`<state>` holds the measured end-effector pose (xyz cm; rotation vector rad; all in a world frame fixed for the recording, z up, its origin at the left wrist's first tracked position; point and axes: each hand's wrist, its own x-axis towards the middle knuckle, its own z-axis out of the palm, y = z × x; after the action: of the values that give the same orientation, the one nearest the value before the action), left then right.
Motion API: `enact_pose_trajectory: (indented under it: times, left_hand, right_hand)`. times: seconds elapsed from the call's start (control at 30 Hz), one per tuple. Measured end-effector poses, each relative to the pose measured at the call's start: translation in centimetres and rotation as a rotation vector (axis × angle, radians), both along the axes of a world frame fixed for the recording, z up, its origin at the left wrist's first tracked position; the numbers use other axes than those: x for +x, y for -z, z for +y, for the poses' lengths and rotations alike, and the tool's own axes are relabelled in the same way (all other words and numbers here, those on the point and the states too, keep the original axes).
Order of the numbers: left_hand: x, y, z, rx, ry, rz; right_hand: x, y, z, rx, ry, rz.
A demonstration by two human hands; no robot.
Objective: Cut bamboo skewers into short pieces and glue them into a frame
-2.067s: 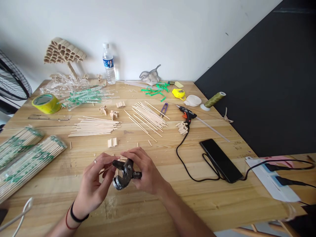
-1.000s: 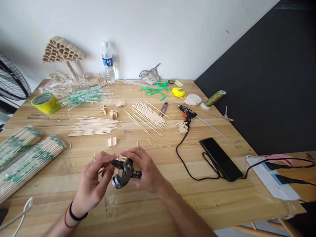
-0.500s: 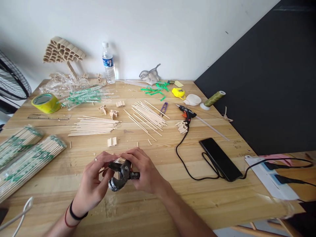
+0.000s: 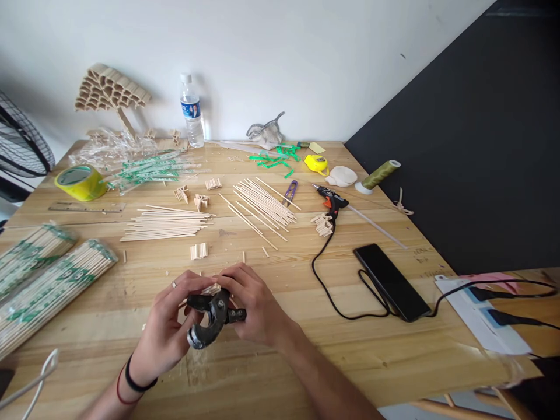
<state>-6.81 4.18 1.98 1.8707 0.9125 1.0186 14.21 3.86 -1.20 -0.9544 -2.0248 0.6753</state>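
Note:
Near the front of the table, my right hand [image 4: 251, 300] is closed around a black ratchet-type cutter [image 4: 213, 318], its curved jaw pointing left and down. My left hand [image 4: 170, 318] is closed on thin wooden sticks [image 4: 212, 289], which show in part between the two hands beside the cutter's head. Fingers and tool hide most of them. Just beyond the hands lies a small bundle of short cut sticks [image 4: 199, 251]. Long loose sticks lie in one pile [image 4: 168, 223] at the left and another pile [image 4: 265, 201] at the middle.
A hot glue gun [image 4: 331, 198], its black cord and a phone [image 4: 391, 282] lie to the right. Packed sticks [image 4: 56, 291] and yellow tape [image 4: 80, 182] are on the left. A water bottle [image 4: 191, 111] and a stick-built tree shape [image 4: 111, 87] stand at the back.
Both hands have shifted very slightly, and the cutter has moved a little left and down with its jaw turned a bit. Things on the table stay where they were.

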Motion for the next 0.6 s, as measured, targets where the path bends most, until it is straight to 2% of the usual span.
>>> enact_pose_trajectory:
  times: [0.3,0.6]
  left_hand:
    - [0.08,0.02,-0.09,0.008,-0.018,-0.018]
    - [0.0,0.12,-0.07,0.029,-0.054,-0.056]
  right_hand:
    - [0.08,-0.17,0.09,0.005,0.011,-0.005]
    - [0.31,-0.31,0.22,0.058,0.088,0.0]
